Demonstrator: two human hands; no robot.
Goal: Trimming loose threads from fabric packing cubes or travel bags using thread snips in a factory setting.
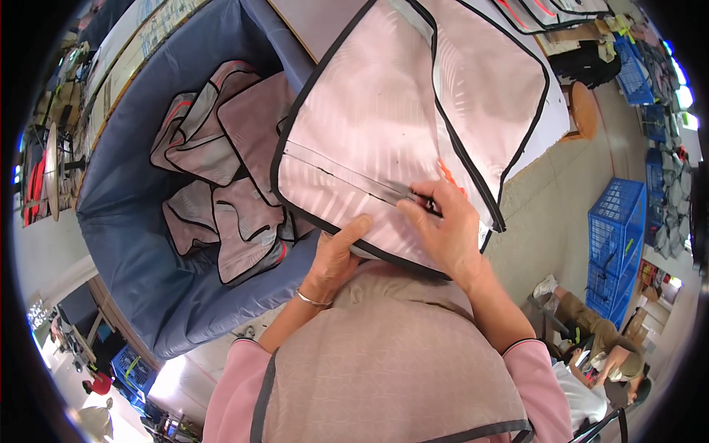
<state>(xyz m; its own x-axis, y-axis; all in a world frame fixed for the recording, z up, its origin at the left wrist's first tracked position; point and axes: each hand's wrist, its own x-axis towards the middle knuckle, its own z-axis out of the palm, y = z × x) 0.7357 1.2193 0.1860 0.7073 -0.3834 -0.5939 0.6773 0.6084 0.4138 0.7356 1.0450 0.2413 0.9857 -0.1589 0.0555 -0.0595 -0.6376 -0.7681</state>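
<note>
A pale pink fabric piece with black bound edges (354, 96) lies in front of me, its near edge over my lap. My left hand (336, 258) grips that near edge, thumb on top and fingers hidden beneath. In my right hand (447, 221) is a pair of small thread snips (402, 190) with dark handles and metal blades. The blades point left, over a stitched seam line with short dark slits or threads along it. Just beyond the right hand, a bit of orange-red trim (449, 176) shows on the fabric.
Left of me, a large blue cloth-lined bin (122, 244) holds several similar pink pieces (251, 221). A round wooden stool (582, 111) stands beyond the table's right side. Blue plastic crates (617, 229) are stacked on the floor at right. Another person (609, 347) sits at lower right.
</note>
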